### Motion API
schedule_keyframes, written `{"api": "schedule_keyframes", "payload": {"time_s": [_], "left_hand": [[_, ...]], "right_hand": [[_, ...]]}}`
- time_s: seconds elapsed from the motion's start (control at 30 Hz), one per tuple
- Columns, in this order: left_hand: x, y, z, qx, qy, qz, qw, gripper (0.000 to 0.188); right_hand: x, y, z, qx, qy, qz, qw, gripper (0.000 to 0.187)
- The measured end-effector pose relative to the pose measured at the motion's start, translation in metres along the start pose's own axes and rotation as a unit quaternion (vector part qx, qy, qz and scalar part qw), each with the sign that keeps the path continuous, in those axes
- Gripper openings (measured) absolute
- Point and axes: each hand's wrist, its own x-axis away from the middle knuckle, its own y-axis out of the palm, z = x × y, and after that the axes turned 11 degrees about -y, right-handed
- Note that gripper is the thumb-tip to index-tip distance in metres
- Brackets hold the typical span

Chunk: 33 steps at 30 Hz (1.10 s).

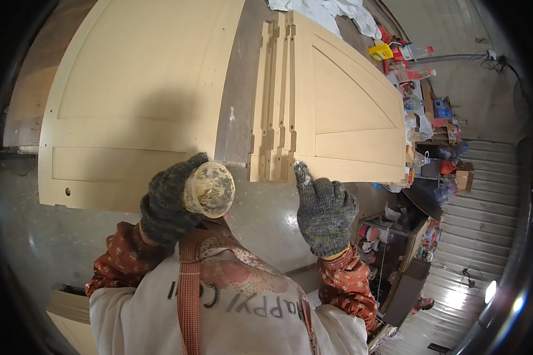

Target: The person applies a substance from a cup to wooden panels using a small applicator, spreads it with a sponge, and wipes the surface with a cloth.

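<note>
My left hand (pixel 167 198), in a dark grey knitted glove, is closed around a small round tub (pixel 210 190) smeared inside with pale, putty-like paste. The tub is held in front of the lower right corner of a large cream panelled door (pixel 130 136). In a matching glove, my right hand (pixel 327 214) is at the near corner of a stack of cream panelled doors (pixel 352 127). Its index finger stretches forward to the edge of the top door, with whitish paste on the fingertip. The other fingers are partly bent, and I see no tool in that hand.
A dark work surface (pixel 234 112) shows between the doors. White sheeting (pixel 331 13) lies at the far end. Along the right wall are bottles, boxes and a yellow packet (pixel 380 52). A cluttered shelf unit (pixel 396 248) stands at the right. Another cream panel (pixel 71 322) is at the lower left.
</note>
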Motion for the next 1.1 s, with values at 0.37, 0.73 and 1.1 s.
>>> {"api": "schedule_keyframes", "payload": {"time_s": [0.37, 0.73, 1.1], "left_hand": [[0.005, -0.008, -0.01, 0.015, -0.017, 0.019, 1.0, 0.061], [0.003, -0.01, -0.001, -0.01, -0.011, 0.019, 1.0, 0.055], [0.004, -0.009, 0.006, 0.023, -0.023, 0.039, 0.999, 0.058]], "right_hand": [[0.01, 0.011, -0.002, -0.141, 0.26, 0.085, 0.952, 0.035], [0.016, 0.031, -0.014, -0.293, 0.252, 0.172, 0.906, 0.033], [0.006, 0.001, -0.007, -0.302, 0.27, -0.034, 0.914, 0.033]]}}
